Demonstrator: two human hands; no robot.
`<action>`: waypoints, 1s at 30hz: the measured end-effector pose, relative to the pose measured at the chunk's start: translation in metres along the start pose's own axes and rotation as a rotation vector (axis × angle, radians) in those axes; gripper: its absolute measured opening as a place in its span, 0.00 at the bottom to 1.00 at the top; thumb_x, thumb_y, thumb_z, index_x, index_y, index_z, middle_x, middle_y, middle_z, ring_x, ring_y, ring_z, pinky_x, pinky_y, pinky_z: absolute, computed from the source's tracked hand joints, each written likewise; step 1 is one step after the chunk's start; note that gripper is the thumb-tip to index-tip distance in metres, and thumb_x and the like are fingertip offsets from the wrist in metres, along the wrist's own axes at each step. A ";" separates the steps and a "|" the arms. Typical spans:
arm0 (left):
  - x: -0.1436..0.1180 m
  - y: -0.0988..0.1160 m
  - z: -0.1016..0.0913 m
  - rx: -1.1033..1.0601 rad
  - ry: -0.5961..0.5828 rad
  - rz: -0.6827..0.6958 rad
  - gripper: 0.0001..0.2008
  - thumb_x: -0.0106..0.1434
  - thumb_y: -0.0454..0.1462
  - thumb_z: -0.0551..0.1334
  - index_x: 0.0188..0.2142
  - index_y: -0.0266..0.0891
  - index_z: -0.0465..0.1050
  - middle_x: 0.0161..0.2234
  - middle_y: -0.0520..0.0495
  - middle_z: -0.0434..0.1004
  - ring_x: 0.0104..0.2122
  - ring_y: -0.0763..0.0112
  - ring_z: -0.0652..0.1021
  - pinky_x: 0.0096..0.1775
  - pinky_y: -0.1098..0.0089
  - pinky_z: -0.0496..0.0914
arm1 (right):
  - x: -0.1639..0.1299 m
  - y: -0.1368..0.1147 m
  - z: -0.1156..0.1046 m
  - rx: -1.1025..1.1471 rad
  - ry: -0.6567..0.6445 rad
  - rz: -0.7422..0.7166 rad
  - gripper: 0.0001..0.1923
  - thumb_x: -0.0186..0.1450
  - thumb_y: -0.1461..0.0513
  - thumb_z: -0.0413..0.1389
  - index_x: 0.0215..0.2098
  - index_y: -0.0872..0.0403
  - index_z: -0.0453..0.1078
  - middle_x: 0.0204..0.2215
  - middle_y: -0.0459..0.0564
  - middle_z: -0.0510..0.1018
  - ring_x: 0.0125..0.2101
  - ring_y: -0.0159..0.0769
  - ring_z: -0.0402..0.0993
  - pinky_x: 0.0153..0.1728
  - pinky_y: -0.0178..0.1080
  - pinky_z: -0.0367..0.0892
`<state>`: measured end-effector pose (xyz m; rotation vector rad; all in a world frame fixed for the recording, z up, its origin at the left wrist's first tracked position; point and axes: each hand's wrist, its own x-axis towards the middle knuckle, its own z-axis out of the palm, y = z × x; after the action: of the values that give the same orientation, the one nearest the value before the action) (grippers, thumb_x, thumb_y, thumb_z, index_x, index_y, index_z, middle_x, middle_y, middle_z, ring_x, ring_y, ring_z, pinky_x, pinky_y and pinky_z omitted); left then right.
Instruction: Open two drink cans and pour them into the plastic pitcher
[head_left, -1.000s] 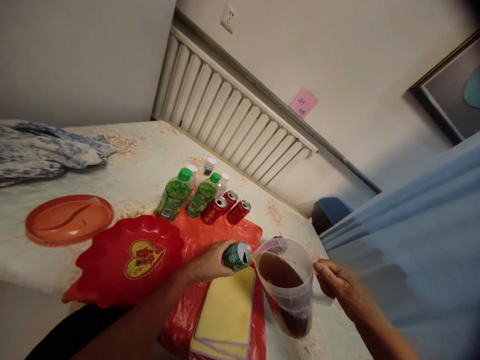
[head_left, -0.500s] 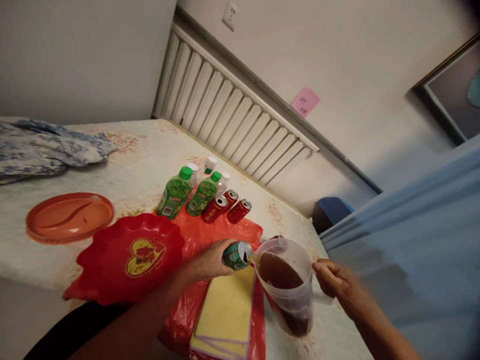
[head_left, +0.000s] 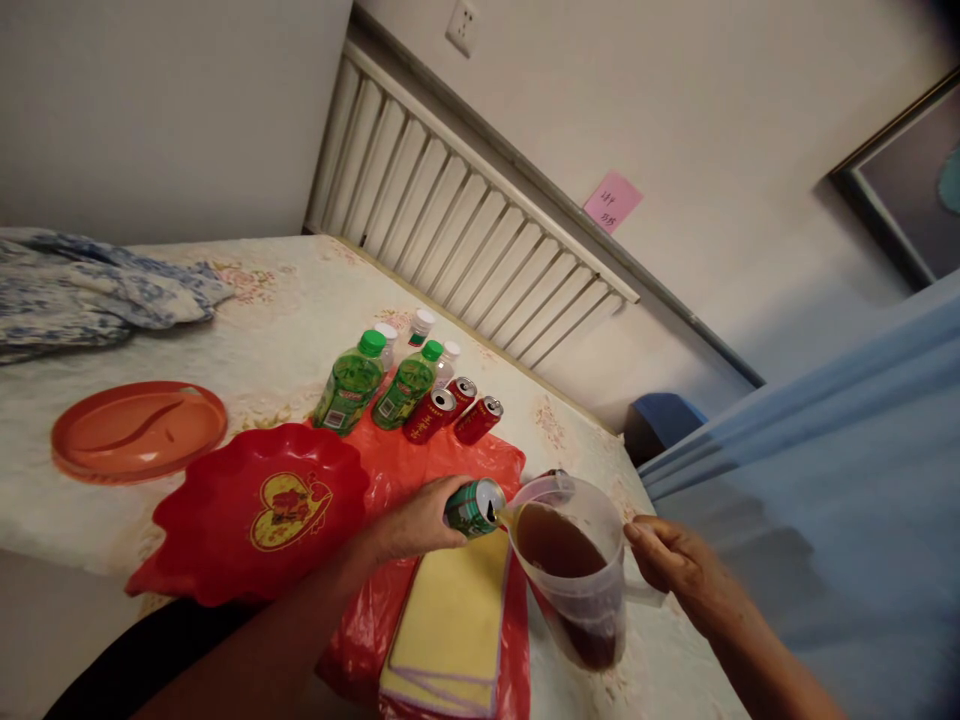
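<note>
My left hand [head_left: 409, 522] grips a green drink can [head_left: 474, 507], tipped on its side with its mouth at the rim of a clear plastic pitcher [head_left: 581, 580]. Brown liquid runs from the can into the pitcher, which holds dark brown drink. My right hand [head_left: 671, 565] holds the pitcher's handle on its right side. Under the can lies a stack of yellow cloths [head_left: 454, 620] on a red plastic bag [head_left: 420, 470].
Two green bottles [head_left: 349, 385], small white-capped bottles [head_left: 420, 325] and three red cans [head_left: 450, 410] stand behind. A red heart-marked dish [head_left: 255, 515] and an orange plate [head_left: 135, 430] lie to the left. Folded blue-patterned fabric [head_left: 90, 295] is at far left, a radiator [head_left: 465, 230] behind.
The can stays tipped at the pitcher's rim and liquid now flows from it. The view has drifted slightly; both hands keep their hold.
</note>
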<state>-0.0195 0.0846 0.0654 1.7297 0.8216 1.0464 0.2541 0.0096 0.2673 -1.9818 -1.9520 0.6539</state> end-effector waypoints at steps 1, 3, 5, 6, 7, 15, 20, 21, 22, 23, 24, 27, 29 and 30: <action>0.000 0.000 0.000 -0.002 -0.001 0.002 0.32 0.47 0.32 0.68 0.55 0.40 0.68 0.51 0.45 0.76 0.50 0.57 0.76 0.52 0.64 0.70 | 0.000 0.000 0.000 0.002 -0.002 0.002 0.30 0.60 0.35 0.48 0.18 0.49 0.50 0.16 0.40 0.53 0.20 0.29 0.48 0.22 0.36 0.48; 0.000 -0.001 0.000 -0.008 0.003 0.005 0.32 0.48 0.33 0.68 0.54 0.40 0.68 0.50 0.45 0.77 0.49 0.58 0.76 0.51 0.64 0.70 | 0.000 -0.001 0.000 0.003 -0.005 0.004 0.30 0.60 0.36 0.48 0.18 0.49 0.50 0.16 0.40 0.53 0.20 0.29 0.48 0.22 0.36 0.48; 0.000 -0.001 0.001 -0.007 0.006 0.005 0.32 0.47 0.33 0.68 0.54 0.40 0.69 0.50 0.45 0.77 0.49 0.58 0.76 0.50 0.64 0.70 | -0.001 -0.002 0.000 0.001 -0.004 0.005 0.30 0.60 0.36 0.48 0.18 0.49 0.50 0.16 0.40 0.53 0.20 0.29 0.48 0.22 0.36 0.48; 0.000 -0.001 0.001 -0.004 0.006 0.005 0.32 0.47 0.33 0.68 0.54 0.40 0.69 0.50 0.46 0.77 0.49 0.58 0.76 0.50 0.64 0.70 | -0.001 -0.002 -0.001 -0.002 -0.005 0.007 0.30 0.60 0.36 0.48 0.18 0.49 0.50 0.16 0.39 0.53 0.20 0.29 0.48 0.22 0.36 0.49; 0.000 -0.002 0.001 -0.002 0.004 0.003 0.32 0.47 0.32 0.68 0.54 0.40 0.68 0.50 0.45 0.77 0.49 0.58 0.76 0.50 0.64 0.70 | -0.002 -0.003 -0.001 -0.006 -0.003 0.009 0.30 0.60 0.36 0.48 0.18 0.49 0.50 0.16 0.39 0.52 0.20 0.29 0.48 0.23 0.37 0.49; 0.001 -0.002 0.000 0.005 -0.010 -0.015 0.33 0.46 0.32 0.68 0.54 0.41 0.69 0.51 0.45 0.76 0.50 0.56 0.75 0.52 0.62 0.69 | -0.002 -0.006 -0.001 -0.024 0.006 0.001 0.29 0.60 0.37 0.48 0.18 0.49 0.49 0.16 0.40 0.52 0.19 0.29 0.48 0.22 0.37 0.49; 0.001 -0.002 0.000 0.011 -0.013 -0.015 0.34 0.46 0.32 0.68 0.55 0.39 0.68 0.52 0.44 0.75 0.50 0.56 0.75 0.52 0.62 0.69 | -0.002 -0.005 -0.001 -0.027 0.005 -0.004 0.29 0.60 0.37 0.48 0.17 0.49 0.49 0.16 0.40 0.53 0.20 0.29 0.49 0.23 0.37 0.49; 0.001 -0.002 0.000 0.012 -0.013 -0.016 0.34 0.46 0.32 0.68 0.55 0.39 0.68 0.51 0.44 0.75 0.50 0.56 0.75 0.52 0.62 0.69 | -0.002 -0.005 -0.001 -0.026 0.003 -0.002 0.29 0.60 0.37 0.48 0.17 0.49 0.49 0.16 0.40 0.53 0.20 0.29 0.48 0.23 0.37 0.49; 0.001 -0.001 0.000 0.013 -0.012 -0.016 0.33 0.46 0.32 0.68 0.55 0.39 0.69 0.51 0.44 0.76 0.50 0.56 0.75 0.52 0.62 0.69 | -0.002 -0.005 -0.001 -0.024 0.002 0.001 0.29 0.60 0.37 0.48 0.18 0.49 0.49 0.16 0.40 0.52 0.20 0.29 0.48 0.23 0.36 0.49; 0.001 -0.001 0.000 0.013 -0.010 -0.015 0.33 0.46 0.33 0.68 0.54 0.39 0.69 0.51 0.44 0.76 0.50 0.56 0.75 0.52 0.62 0.70 | -0.002 -0.004 -0.001 -0.022 0.000 0.004 0.29 0.60 0.37 0.48 0.18 0.49 0.49 0.16 0.39 0.52 0.20 0.29 0.48 0.22 0.36 0.49; 0.001 -0.001 0.000 0.012 -0.009 -0.012 0.33 0.46 0.33 0.68 0.54 0.40 0.69 0.51 0.44 0.76 0.50 0.56 0.75 0.51 0.62 0.70 | -0.002 -0.003 -0.001 -0.018 -0.003 0.006 0.29 0.60 0.37 0.48 0.18 0.49 0.49 0.16 0.39 0.52 0.20 0.29 0.48 0.22 0.36 0.48; 0.001 -0.001 0.001 0.001 -0.010 0.002 0.32 0.47 0.33 0.68 0.54 0.41 0.69 0.50 0.46 0.77 0.49 0.57 0.76 0.51 0.63 0.70 | -0.001 -0.002 -0.001 -0.017 -0.007 -0.001 0.30 0.60 0.37 0.48 0.18 0.49 0.49 0.16 0.39 0.52 0.19 0.28 0.47 0.22 0.36 0.48; 0.001 -0.001 0.001 -0.005 -0.007 0.009 0.32 0.48 0.34 0.68 0.54 0.41 0.69 0.50 0.46 0.77 0.49 0.57 0.76 0.51 0.63 0.71 | -0.001 -0.002 -0.001 -0.024 -0.005 -0.006 0.30 0.60 0.37 0.48 0.18 0.49 0.49 0.16 0.40 0.52 0.20 0.28 0.48 0.22 0.36 0.49; 0.001 -0.001 0.001 -0.004 -0.005 0.012 0.32 0.48 0.34 0.68 0.54 0.41 0.69 0.50 0.46 0.77 0.49 0.57 0.76 0.51 0.63 0.70 | 0.000 -0.002 -0.001 -0.028 -0.003 -0.009 0.30 0.60 0.37 0.48 0.18 0.49 0.49 0.16 0.40 0.52 0.20 0.28 0.48 0.22 0.36 0.49</action>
<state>-0.0185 0.0852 0.0639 1.7352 0.8072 1.0506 0.2531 0.0094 0.2693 -1.9885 -1.9808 0.6310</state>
